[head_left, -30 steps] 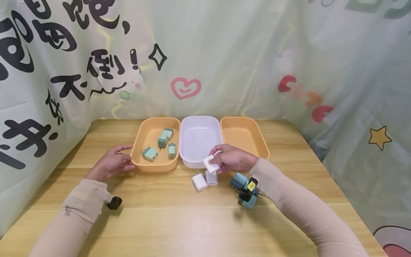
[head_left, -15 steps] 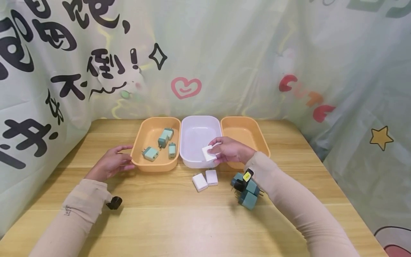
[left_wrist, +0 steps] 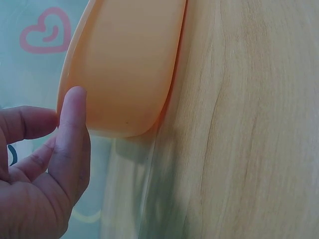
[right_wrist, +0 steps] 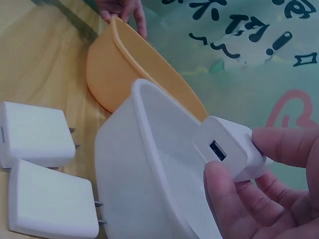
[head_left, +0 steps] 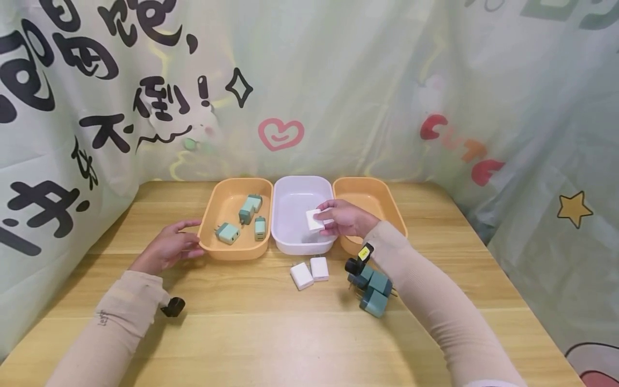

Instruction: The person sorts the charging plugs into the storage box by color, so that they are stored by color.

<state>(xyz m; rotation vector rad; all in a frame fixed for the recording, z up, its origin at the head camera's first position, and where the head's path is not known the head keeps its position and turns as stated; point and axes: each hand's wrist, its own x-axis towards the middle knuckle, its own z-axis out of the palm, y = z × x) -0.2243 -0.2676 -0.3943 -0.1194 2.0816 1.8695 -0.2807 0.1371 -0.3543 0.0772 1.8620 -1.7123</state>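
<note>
In the head view my right hand point(head_left: 347, 219) pinches a white USB charger point(head_left: 315, 220) over the white tray point(head_left: 302, 248). The right wrist view shows the charger's USB port point(right_wrist: 218, 150) facing out between thumb and fingertips. My left hand point(head_left: 169, 247) touches the near-left side of the left orange tray point(head_left: 235, 252), fingers loosely spread at its rim point(left_wrist: 61, 97). Two white chargers, one point(head_left: 302, 276) tilted beside the other point(head_left: 319, 269), lie on the table in front of the white tray, prongs toward it.
Several green chargers point(head_left: 227, 233) lie inside the left orange tray. More teal chargers point(head_left: 374, 301) are clustered on the table below the right forearm. A second orange tray point(head_left: 382, 199) stands at the right, partly hidden by the right hand. A printed cloth point(head_left: 338, 80) hangs behind the table.
My right hand has lifted the white charger up and away from the two on the table, bringing it over the white tray. The left hand stays at the orange tray.
</note>
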